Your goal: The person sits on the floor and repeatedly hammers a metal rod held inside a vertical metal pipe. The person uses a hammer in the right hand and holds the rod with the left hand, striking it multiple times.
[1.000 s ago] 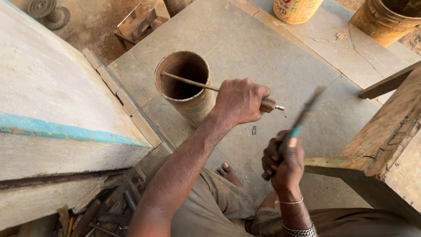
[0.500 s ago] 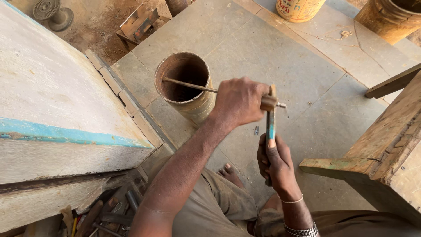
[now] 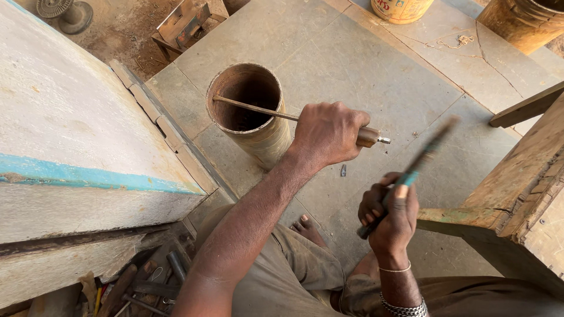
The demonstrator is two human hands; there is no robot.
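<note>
Here, left hand [image 3: 329, 134] grips rod [image 3: 254, 108] (right hand [image 3: 390, 211] raises tool [image 3: 418, 161]).

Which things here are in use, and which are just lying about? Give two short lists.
In use: rod gripped by the left hand, its far end inside the rusty pipe; blurred teal-handled tool in the right hand.

Lying about: yellow bucket, brown bucket, tool pile, wooden bench.

Rusty brown pipe [image 3: 249, 111], teal-banded tool [image 3: 411, 170]
</note>
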